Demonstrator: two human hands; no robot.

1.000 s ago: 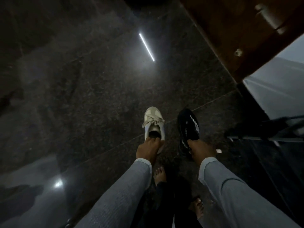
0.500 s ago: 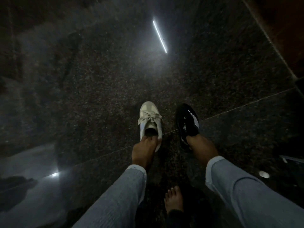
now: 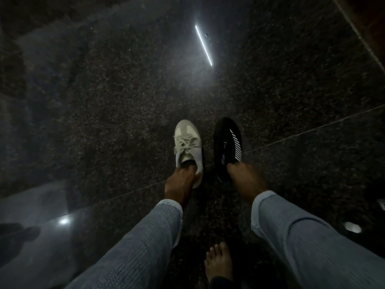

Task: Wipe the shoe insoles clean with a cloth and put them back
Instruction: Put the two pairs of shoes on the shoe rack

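Head view, dim light. The left hand (image 3: 180,180) grips the heel opening of the pale shoe (image 3: 188,145), fingers hooked inside the collar; the right hand (image 3: 242,177) grips the heel of the black shoe (image 3: 227,145) the same way. The two hands are held apart, each shoe hanging just beyond its hand, toes pointing away, above the floor (image 3: 104,101). The insoles appear to be inside the shoes, though the dark openings hide them; no cloth is in view.

Step in hand, as judged: carrying the pair to a working spot. Set both shoes down flat, side by side ahead of the hands, then free one hand to draw an insole out by its heel edge, so it does not crease.

Against the frame half a second earlier, both grips are unchanged. The shoes sit slightly higher in the frame, and the bare foot (image 3: 218,261) below the right hand lies nearer the lower edge.
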